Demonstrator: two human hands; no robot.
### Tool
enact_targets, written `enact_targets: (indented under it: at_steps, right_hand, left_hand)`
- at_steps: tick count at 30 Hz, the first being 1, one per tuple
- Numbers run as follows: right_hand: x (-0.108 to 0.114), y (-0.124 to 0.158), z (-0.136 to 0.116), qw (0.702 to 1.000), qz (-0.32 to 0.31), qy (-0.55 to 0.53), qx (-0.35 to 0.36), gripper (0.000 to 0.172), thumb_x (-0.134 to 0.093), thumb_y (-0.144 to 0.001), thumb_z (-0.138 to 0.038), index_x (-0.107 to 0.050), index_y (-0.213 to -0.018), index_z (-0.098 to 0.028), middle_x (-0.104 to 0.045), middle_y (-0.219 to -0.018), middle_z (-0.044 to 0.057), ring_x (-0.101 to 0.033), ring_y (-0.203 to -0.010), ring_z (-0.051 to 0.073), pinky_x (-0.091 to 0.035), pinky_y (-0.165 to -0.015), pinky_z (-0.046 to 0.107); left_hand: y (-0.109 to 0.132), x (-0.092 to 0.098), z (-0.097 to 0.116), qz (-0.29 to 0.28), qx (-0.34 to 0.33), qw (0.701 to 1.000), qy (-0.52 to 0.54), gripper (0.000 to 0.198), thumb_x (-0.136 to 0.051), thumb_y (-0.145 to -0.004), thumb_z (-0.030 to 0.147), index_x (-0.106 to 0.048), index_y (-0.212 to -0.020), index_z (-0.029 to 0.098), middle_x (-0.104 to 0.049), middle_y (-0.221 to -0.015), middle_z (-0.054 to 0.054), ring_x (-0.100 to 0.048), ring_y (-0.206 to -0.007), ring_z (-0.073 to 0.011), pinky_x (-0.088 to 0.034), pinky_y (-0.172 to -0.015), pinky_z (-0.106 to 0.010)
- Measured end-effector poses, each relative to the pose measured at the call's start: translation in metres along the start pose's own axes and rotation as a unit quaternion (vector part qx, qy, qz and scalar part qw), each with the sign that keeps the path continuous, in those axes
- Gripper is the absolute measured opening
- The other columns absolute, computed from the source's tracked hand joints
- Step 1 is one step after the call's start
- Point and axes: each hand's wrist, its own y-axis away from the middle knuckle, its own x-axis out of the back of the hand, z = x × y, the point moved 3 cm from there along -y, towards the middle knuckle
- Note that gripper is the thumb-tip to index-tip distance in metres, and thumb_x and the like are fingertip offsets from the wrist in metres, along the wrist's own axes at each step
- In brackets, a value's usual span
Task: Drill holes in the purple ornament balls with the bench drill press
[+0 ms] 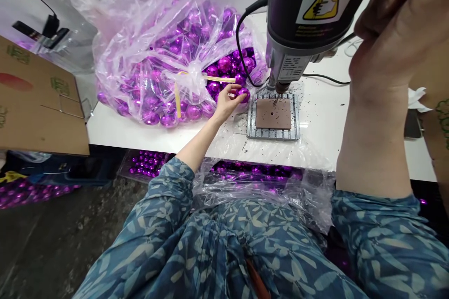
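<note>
My left hand [226,101] has its thumb and fingers closed on a shiny purple mirror ball [243,95], just left of the drill press base. Close beside it is a clear plastic bag [119,56] full of similar balls, tied round with yellow strips [220,79]. High on the right, my right hand [386,14] is wrapped round the feed lever [345,40] of a bench drill press [298,23]; most of the lever is hidden in the grip. Below the bit, a brown square block [272,119] with a small hole lies on the grooved metal base [294,133].
Dark shavings [304,98] are scattered round the base. A black cable [240,32] loops beside the drill. Cardboard boxes [38,98] flank the white table [119,133]. Plastic sheeting [315,196] with purple balls lies along the front edge, above my lap.
</note>
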Motion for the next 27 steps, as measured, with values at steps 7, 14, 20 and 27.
enact_targets:
  at_steps: [7, 14, 20, 27]
  right_hand:
    - [-0.006, -0.002, -0.015, 0.989, 0.126, 0.019, -0.076, 0.067, -0.03, -0.086, -0.086, -0.025, -0.07, -0.021, -0.032, -0.06, -0.002, -0.048, -0.051, -0.004, -0.032, -0.053, 0.013]
    - [-0.012, -0.007, -0.02, 0.982, 0.158, 0.004, -0.1, 0.068, -0.038, -0.049, -0.088, -0.021, -0.064, -0.023, -0.031, -0.053, -0.003, -0.042, -0.044, -0.001, -0.029, -0.047, 0.019]
    - [-0.008, -0.004, -0.007, 0.99, 0.134, -0.02, -0.05, 0.067, -0.04, -0.07, -0.085, -0.02, -0.063, -0.022, -0.028, -0.055, -0.002, -0.042, -0.046, -0.002, -0.032, -0.049, 0.017]
    - [-0.005, -0.005, 0.003, 0.992, 0.116, -0.035, 0.022, 0.062, -0.042, -0.085, -0.075, -0.014, -0.064, -0.023, -0.025, -0.055, -0.003, -0.043, -0.045, -0.004, -0.032, -0.048, 0.012]
  left_hand:
    - [0.015, -0.03, 0.0, -0.082, 0.054, 0.975, 0.199, 0.052, -0.084, -0.091, 0.051, -0.072, -0.133, 0.023, -0.079, -0.132, -0.012, -0.076, -0.122, -0.0236, -0.061, -0.109, -0.045]
    - [0.031, -0.069, 0.009, -0.137, 0.015, 0.971, 0.193, 0.058, -0.088, -0.088, 0.05, -0.071, -0.138, 0.024, -0.08, -0.136, -0.012, -0.075, -0.128, -0.028, -0.059, -0.116, -0.052]
    - [0.038, -0.079, 0.018, -0.14, 0.011, 0.98, 0.138, 0.061, -0.088, -0.089, 0.043, -0.067, -0.142, 0.021, -0.08, -0.134, -0.013, -0.076, -0.124, -0.0285, -0.062, -0.111, -0.052]
    - [0.05, -0.089, 0.023, -0.129, -0.096, 0.985, 0.068, 0.064, -0.091, -0.083, 0.036, -0.065, -0.14, 0.021, -0.072, -0.143, -0.015, -0.07, -0.134, -0.0322, -0.058, -0.117, -0.054]
